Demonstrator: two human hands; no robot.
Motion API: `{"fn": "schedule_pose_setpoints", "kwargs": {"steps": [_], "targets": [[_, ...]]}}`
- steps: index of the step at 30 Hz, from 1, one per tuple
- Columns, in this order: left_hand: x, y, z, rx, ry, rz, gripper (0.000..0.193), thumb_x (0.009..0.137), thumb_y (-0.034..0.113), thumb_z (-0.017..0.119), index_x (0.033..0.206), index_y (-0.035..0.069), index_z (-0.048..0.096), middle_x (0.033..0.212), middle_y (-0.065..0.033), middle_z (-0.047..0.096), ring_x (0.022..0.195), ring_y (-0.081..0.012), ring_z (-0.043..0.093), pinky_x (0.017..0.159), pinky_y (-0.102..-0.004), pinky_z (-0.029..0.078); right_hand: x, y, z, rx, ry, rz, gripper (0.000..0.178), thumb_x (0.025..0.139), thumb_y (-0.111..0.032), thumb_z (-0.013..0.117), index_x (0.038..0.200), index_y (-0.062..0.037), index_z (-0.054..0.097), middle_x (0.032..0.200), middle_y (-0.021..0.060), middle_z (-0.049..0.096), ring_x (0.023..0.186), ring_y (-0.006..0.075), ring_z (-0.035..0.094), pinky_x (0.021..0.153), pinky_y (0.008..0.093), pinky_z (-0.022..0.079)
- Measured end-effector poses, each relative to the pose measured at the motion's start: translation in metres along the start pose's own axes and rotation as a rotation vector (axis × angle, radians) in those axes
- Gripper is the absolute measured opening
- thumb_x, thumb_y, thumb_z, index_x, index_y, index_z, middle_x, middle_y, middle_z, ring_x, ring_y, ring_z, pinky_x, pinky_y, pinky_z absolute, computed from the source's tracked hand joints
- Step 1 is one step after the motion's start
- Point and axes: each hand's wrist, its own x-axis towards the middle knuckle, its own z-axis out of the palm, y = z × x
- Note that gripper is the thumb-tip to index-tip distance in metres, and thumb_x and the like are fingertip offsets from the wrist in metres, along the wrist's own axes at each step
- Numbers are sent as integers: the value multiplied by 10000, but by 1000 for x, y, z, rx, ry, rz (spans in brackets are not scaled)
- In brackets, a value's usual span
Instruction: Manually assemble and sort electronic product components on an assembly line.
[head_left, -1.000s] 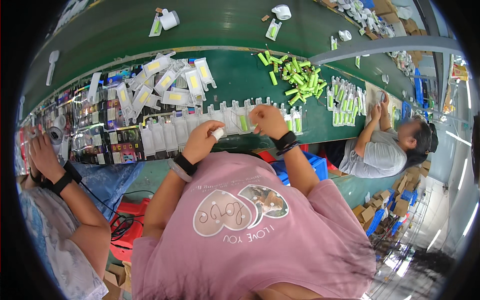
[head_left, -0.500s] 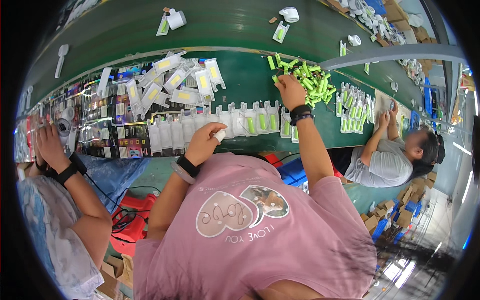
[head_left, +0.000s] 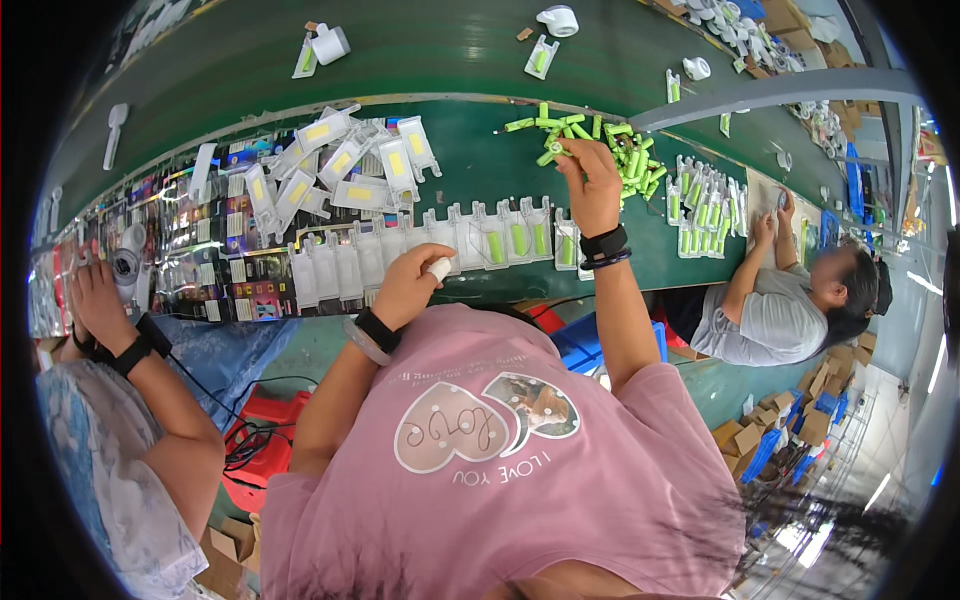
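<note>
Pinching a green battery [head_left: 546, 158] beyond the casing row [head_left: 371, 258] is the right hand [head_left: 592, 184]; the left hand [head_left: 407, 287] curls at the row's near edge, a white piece [head_left: 439, 268] at its fingertips, grip unclear.

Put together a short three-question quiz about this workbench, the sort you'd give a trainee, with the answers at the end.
1. Multiple choice: What is closest to the fingers of the right hand?
a) a cardboard box
b) a green cylinder
c) a blue crate

2. True or false: The white panels with yellow strips are piled to the right of the green cylinders.

3. Fill in: The wrist of the left hand wears a pale bracelet and a wide ____ band.

Key: 1. b. 2. False: the white panels with yellow strips are piled to the left. 3. black.
</note>
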Motion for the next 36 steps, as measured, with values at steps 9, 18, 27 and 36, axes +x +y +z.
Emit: {"fn": "schedule_pose_setpoints", "kwargs": {"steps": [9,18,27,36], "targets": [[-3,-5,-3,7,8,-25,354,805,-72,458,1125,6,588,944,-87,613,746,-142,580,677,-257,492,3,13,13,-24,-140,181,176,838,-61,634,996,6,594,854,120,624,641,219,645,596,295,503],[-14,-5,-4,4,30,-51,319,822,-53,464,1101,13,602,924,-76,617,711,-128,572,656,-256,486,12,28,23,803,-257,672,151,940,-175,544,936,-28,577,683,26,570,608,101,538,575,236,435],[-5,-6,-7,7,44,-46,291,833,-28,492,1098,18,604,916,-70,619,687,-121,568,632,-253,474,47,3,7,873,-346,508,157,933,-195,560,888,-46,580,686,3,548,600,82,517,562,225,402],[-22,-9,-13,6,-28,-31,301,864,25,481,1143,35,594,891,-37,591,720,-92,551,627,-241,465,34,28,19,729,-566,565,163,950,-181,529,985,-27,572,716,13,579,605,89,524,572,228,425]]}}
